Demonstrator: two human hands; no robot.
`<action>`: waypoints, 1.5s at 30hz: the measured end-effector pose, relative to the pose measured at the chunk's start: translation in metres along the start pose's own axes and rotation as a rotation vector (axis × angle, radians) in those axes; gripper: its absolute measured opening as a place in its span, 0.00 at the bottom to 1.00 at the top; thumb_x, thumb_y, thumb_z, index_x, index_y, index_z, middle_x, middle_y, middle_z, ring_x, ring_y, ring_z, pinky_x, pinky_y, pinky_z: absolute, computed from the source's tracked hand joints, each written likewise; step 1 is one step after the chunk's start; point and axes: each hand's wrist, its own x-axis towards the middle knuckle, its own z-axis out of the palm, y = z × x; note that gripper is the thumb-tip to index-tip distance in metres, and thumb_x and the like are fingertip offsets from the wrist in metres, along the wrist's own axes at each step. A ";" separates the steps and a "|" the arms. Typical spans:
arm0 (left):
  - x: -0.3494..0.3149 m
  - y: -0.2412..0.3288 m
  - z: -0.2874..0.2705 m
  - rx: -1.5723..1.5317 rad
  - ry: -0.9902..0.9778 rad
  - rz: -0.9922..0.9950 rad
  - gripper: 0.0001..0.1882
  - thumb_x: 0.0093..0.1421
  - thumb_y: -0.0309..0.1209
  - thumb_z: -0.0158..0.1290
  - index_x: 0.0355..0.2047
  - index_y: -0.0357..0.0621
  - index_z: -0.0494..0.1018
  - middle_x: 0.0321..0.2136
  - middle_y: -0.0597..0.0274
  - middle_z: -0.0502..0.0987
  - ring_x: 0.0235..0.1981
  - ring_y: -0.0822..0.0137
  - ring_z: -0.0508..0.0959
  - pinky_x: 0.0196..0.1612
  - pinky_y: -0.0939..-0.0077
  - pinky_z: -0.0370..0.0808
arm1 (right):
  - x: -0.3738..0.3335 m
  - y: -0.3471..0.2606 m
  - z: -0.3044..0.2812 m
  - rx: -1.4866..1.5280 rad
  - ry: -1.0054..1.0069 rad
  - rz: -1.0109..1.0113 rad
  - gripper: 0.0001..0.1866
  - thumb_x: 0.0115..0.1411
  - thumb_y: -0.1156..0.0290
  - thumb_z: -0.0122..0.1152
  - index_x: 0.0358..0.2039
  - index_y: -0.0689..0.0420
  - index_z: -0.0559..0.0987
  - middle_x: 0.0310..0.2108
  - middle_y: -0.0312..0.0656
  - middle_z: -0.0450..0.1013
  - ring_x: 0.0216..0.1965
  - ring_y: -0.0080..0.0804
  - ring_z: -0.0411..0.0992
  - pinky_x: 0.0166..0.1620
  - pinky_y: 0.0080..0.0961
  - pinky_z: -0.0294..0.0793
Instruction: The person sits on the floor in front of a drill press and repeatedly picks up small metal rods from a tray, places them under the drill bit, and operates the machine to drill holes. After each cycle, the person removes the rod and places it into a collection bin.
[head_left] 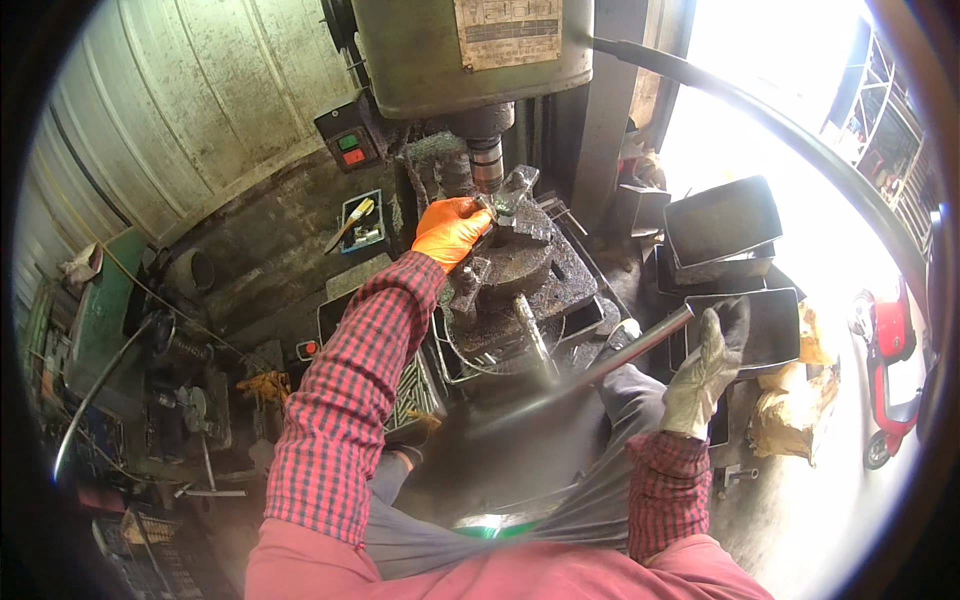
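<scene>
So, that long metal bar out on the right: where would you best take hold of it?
Probably near the outer end of the metal bar, coming from the right: it looks slim and rounded, and that end sticks out clear of the drill press.

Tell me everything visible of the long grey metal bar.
The long grey metal bar looks round and smooth, with a pale shine and a brownish upper end. It slants from beside the whitish-gloved right hand down leftward, passing in front of the person's grey trousers. Its lower stretch smears into blur, so where it ends cannot be told. The right hand is open, not gripping it; whether hand and bar touch is unclear.
</scene>
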 end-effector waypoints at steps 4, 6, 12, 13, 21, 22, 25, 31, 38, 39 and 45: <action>0.008 -0.007 0.005 -0.065 0.002 -0.012 0.11 0.67 0.36 0.65 0.42 0.41 0.85 0.34 0.74 0.83 0.37 0.79 0.78 0.44 0.78 0.74 | -0.035 -0.005 0.004 0.353 -0.249 0.566 0.25 0.69 0.58 0.60 0.62 0.56 0.76 0.50 0.40 0.75 0.51 0.26 0.74 0.55 0.26 0.76; 0.011 -0.010 0.005 -0.039 0.008 -0.036 0.09 0.67 0.34 0.65 0.41 0.42 0.85 0.34 0.74 0.83 0.37 0.79 0.78 0.44 0.79 0.73 | -0.075 -0.007 0.022 0.256 -0.618 0.280 0.31 0.62 0.64 0.69 0.64 0.57 0.74 0.55 0.45 0.75 0.57 0.34 0.74 0.60 0.34 0.75; 0.017 -0.011 0.003 -0.072 -0.013 -0.010 0.12 0.65 0.38 0.64 0.41 0.43 0.86 0.31 0.72 0.85 0.34 0.79 0.80 0.42 0.77 0.75 | -0.135 0.007 0.055 -0.484 -1.498 -0.769 0.42 0.46 0.68 0.77 0.62 0.65 0.73 0.59 0.58 0.73 0.64 0.57 0.71 0.70 0.52 0.68; 0.016 -0.011 0.002 -0.064 -0.001 0.000 0.09 0.65 0.34 0.64 0.41 0.42 0.86 0.33 0.72 0.85 0.35 0.79 0.80 0.42 0.78 0.75 | -0.134 0.017 0.051 -0.561 -1.605 -0.651 0.39 0.50 0.66 0.75 0.62 0.63 0.74 0.61 0.58 0.73 0.66 0.57 0.69 0.71 0.50 0.68; 0.010 -0.003 0.001 -0.032 -0.032 0.011 0.11 0.65 0.35 0.64 0.41 0.41 0.86 0.33 0.71 0.85 0.37 0.77 0.81 0.45 0.78 0.76 | -0.115 0.137 -0.028 -1.021 -0.944 -0.443 0.36 0.55 0.60 0.76 0.61 0.60 0.74 0.47 0.54 0.80 0.50 0.58 0.80 0.55 0.46 0.81; 0.010 -0.003 0.002 0.123 -0.013 0.037 0.12 0.65 0.37 0.64 0.42 0.42 0.86 0.33 0.69 0.85 0.37 0.77 0.81 0.45 0.77 0.76 | -0.105 0.145 -0.033 -1.038 -0.867 -0.390 0.37 0.54 0.61 0.77 0.62 0.60 0.74 0.47 0.54 0.80 0.50 0.58 0.80 0.55 0.45 0.81; 0.008 -0.004 0.007 0.273 0.071 0.150 0.15 0.63 0.41 0.63 0.43 0.44 0.84 0.33 0.60 0.85 0.38 0.68 0.85 0.45 0.70 0.77 | -0.069 0.148 -0.032 -0.808 -0.719 -0.051 0.42 0.49 0.63 0.80 0.65 0.60 0.72 0.47 0.55 0.80 0.50 0.57 0.80 0.56 0.42 0.80; 0.010 -0.009 0.012 0.281 0.023 0.125 0.17 0.62 0.42 0.63 0.45 0.45 0.84 0.37 0.56 0.87 0.41 0.60 0.87 0.46 0.67 0.78 | -0.041 0.040 -0.025 -0.420 -0.410 -0.026 0.40 0.51 0.77 0.74 0.65 0.70 0.71 0.59 0.64 0.76 0.59 0.53 0.78 0.61 0.40 0.80; 0.010 -0.001 0.014 0.259 0.037 0.037 0.17 0.60 0.44 0.62 0.43 0.48 0.87 0.36 0.54 0.88 0.41 0.57 0.87 0.47 0.64 0.79 | -0.035 -0.035 -0.014 -1.136 -0.887 -1.040 0.29 0.47 0.72 0.70 0.54 0.57 0.80 0.53 0.45 0.75 0.62 0.48 0.71 0.72 0.57 0.64; 0.009 0.000 0.013 0.297 0.046 0.034 0.17 0.60 0.44 0.62 0.44 0.48 0.87 0.37 0.54 0.88 0.41 0.57 0.87 0.47 0.65 0.79 | -0.032 -0.021 -0.015 -1.147 -0.824 -1.116 0.30 0.46 0.71 0.70 0.54 0.56 0.79 0.54 0.45 0.74 0.64 0.48 0.70 0.73 0.60 0.61; 0.006 0.002 0.009 0.282 0.011 0.032 0.16 0.63 0.40 0.62 0.44 0.44 0.86 0.33 0.65 0.87 0.38 0.76 0.82 0.46 0.73 0.76 | -0.079 0.117 -0.015 -0.905 -0.339 -0.840 0.38 0.54 0.59 0.78 0.64 0.53 0.74 0.58 0.47 0.73 0.62 0.51 0.70 0.67 0.57 0.69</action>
